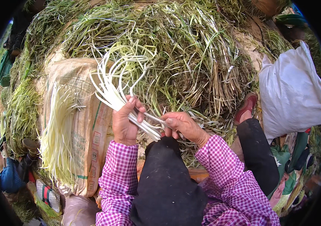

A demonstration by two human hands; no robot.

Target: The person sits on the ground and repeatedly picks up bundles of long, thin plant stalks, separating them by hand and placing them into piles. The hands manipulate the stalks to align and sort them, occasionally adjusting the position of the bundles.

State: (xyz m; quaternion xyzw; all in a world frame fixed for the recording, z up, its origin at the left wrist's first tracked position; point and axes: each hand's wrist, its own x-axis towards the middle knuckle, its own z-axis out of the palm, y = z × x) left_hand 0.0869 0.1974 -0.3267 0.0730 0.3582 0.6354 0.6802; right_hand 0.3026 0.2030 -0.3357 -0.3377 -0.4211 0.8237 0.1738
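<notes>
My left hand (pixel 125 122) is closed round a bunch of long white stalks (pixel 109 90), whose pale tops loop and curl above the fist. Below the fist the cut-looking white ends stick out toward my knee. One single stalk (pixel 153 118) runs from the left fingers across to my right hand (pixel 186 127), which pinches its lower end. To the left, more pale yellow-green stalks (pixel 57 139) lie lengthwise on a flattened tan woven sack (pixel 87 147). Beyond my hands spreads a large heap of unpeeled green and brown stalks (pixel 190 49).
A full white sack (pixel 294 92) stands at the right, near my foot in a red shoe (pixel 247 105). Green and pink cloths (pixel 288 162) lie below it. At the far left are a blue bag (pixel 11 175) and a boot. My dark-trousered knee (pixel 164 169) rises between my forearms.
</notes>
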